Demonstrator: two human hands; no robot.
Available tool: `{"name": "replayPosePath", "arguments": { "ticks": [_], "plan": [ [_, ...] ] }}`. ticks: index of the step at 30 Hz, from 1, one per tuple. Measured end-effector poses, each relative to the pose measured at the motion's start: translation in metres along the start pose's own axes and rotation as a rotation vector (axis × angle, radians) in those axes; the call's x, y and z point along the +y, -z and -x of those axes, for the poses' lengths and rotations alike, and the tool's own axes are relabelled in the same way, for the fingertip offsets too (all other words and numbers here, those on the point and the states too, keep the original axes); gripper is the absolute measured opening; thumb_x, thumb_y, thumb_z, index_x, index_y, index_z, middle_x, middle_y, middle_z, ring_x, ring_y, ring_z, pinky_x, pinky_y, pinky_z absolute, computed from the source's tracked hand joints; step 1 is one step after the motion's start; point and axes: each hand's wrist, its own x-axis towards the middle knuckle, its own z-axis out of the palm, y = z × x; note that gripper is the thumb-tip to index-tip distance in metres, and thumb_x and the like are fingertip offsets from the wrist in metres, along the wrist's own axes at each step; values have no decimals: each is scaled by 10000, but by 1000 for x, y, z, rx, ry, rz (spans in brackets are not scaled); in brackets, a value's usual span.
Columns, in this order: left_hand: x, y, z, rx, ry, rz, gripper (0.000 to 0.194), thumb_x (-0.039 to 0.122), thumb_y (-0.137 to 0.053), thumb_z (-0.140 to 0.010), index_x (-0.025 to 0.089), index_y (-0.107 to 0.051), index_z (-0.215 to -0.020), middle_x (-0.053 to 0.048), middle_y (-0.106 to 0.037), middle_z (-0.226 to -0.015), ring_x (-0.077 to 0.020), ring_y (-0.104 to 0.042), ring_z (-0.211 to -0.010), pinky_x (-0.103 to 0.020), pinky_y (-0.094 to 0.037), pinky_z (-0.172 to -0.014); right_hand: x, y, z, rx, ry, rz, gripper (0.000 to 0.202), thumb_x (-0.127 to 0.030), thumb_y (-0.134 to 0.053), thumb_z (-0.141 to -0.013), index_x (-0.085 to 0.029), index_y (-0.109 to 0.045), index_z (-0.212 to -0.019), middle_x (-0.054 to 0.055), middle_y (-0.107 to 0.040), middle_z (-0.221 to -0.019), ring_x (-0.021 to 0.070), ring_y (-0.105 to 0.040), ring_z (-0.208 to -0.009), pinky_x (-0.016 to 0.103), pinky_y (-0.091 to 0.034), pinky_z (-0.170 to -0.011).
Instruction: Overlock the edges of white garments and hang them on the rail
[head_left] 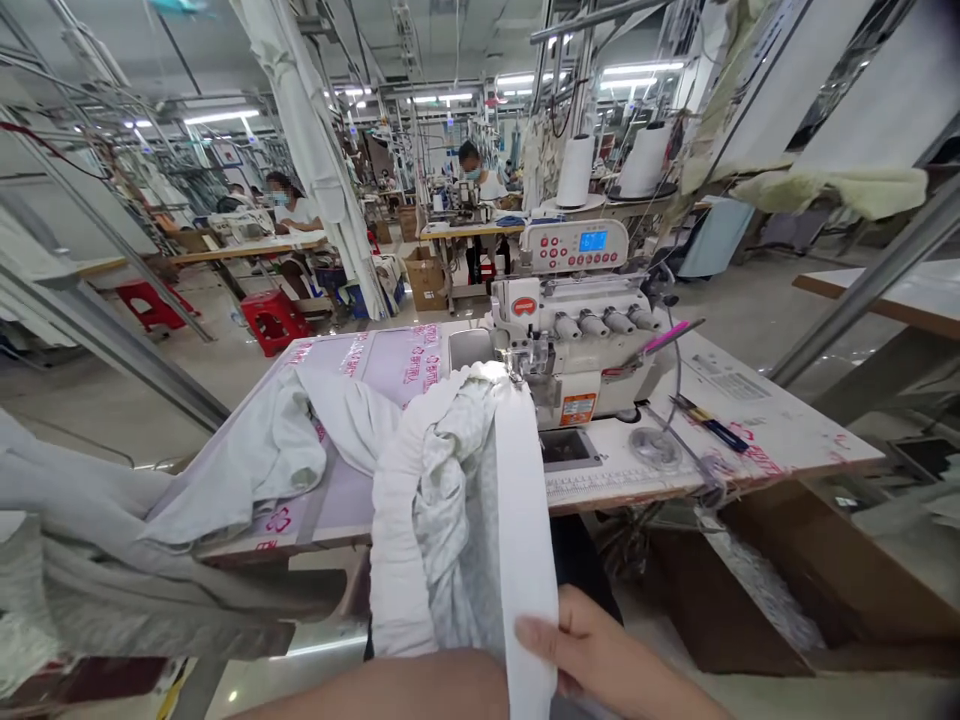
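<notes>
So the piece in front of me is a pale, patterned garment [461,500] with a white band [525,490] round its edge, hanging off the front of the sewing table [795,425]. Its far end is right up at the needle area of the overlock machine [577,330], though I can't tell if the foot's down on it.

Progress-wise I'd call it partway: the left side of the loop is a ruffled edge [397,530], all gathered up, while the right stretch is flat and smooth, so I'd guess that part's not done yet. Can't see any seam up close.

My right hand [589,640] has the flat bit pinched, thumb on top. My left forearm [375,690] crosses low down, but the hand's hidden behind the cloth, so no clue what it's gripping.

More pale fabric [292,450] is heaped to the left, snips [720,430] lie right of the machine, and two co-workers sit at machines further back.
</notes>
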Motion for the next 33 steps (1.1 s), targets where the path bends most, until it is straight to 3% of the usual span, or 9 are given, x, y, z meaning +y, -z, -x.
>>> {"name": "replayPosePath", "arguments": {
  "ticks": [3, 4, 7, 9, 11, 14, 17, 22, 33],
  "plan": [
    [2, 34, -9, 41, 45, 123, 315, 406, -428, -772, 151, -609, -809, -25, -602, -731, -144, -549, -661, -231, -442, -622, 9, 0, 2, 73, 72, 17, 484, -509, -411, -808, -114, -438, -529, -35, -336, -431, 41, -281, -385, 169, -185, -358],
    [0, 47, -15, 216, 77, 169, 330, 401, -404, -784, 143, -601, -844, -44, -606, -802, -157, -560, -721, -250, -447, -670, 11, 0, 1, 84, 90, 30, 482, -504, -404, -814, -116, -434, -529, -34, -335, -432, 43, -281, -391, 173, -186, -364],
    [-14, 76, -32, 1038, 185, 48, 399, 394, -396, -792, 150, -483, -1095, -103, -497, -1128, -210, -462, -1046, -337, -364, -889, 12, -1, -3, 93, 92, 92, 479, -499, -382, -827, -126, -412, -528, -34, -320, -432, 51, -274, -399, 185, -175, -373],
    [-26, 87, -39, 1349, 264, -235, 617, 415, -479, -744, 151, -280, -1266, -136, -307, -1299, -254, -268, -1210, -397, -263, -970, 11, -4, -6, 95, 86, 109, 474, -504, -369, -830, -132, -401, -538, -36, -306, -437, 52, -262, -402, 190, -171, -376],
    [-35, 95, -38, 1356, 350, -475, 723, 421, -530, -706, 125, -221, -1290, -168, -293, -1295, -290, -238, -1216, -419, -262, -958, 8, -6, -9, 89, 91, 100, 466, -505, -365, -831, -134, -400, -552, -37, -306, -451, 52, -251, -408, 191, -174, -383],
    [-41, 110, -25, 1156, 469, -557, 371, 359, -414, -788, 141, -457, -1085, -127, -543, -999, -263, -485, -978, -369, -374, -806, 6, -6, -13, 88, 85, 117, 482, -533, -374, -813, -132, -418, -549, -34, -316, -457, 57, -252, -425, 193, -192, -398],
    [-35, 126, -5, 1090, 476, -520, 254, 334, -312, -834, 178, -502, -770, -30, -563, -691, -181, -534, -684, -275, -384, -634, 14, -5, -14, 168, 10, 138, 511, -608, -421, -743, -122, -509, -614, -8, -411, -523, 86, -330, -491, 193, -264, -437],
    [-18, 143, 8, 1168, 320, -532, 242, 319, -330, -828, 180, -390, -639, 21, -474, -590, -131, -453, -578, -229, -313, -554, 28, -1, -17, 265, -54, 111, 547, -643, -442, -702, -114, -577, -741, 18, -489, -621, 110, -387, -541, 199, -314, -464],
    [-20, 194, -21, 1366, 275, -592, 234, 268, -367, -813, 177, -307, -606, 35, -358, -516, -110, -348, -505, -222, -236, -499, -24, 46, -57, 200, 145, 181, 454, -494, -387, -817, -146, -383, -526, -41, -291, -441, 58, -253, -412, 200, -178, -393]
  ]
}}
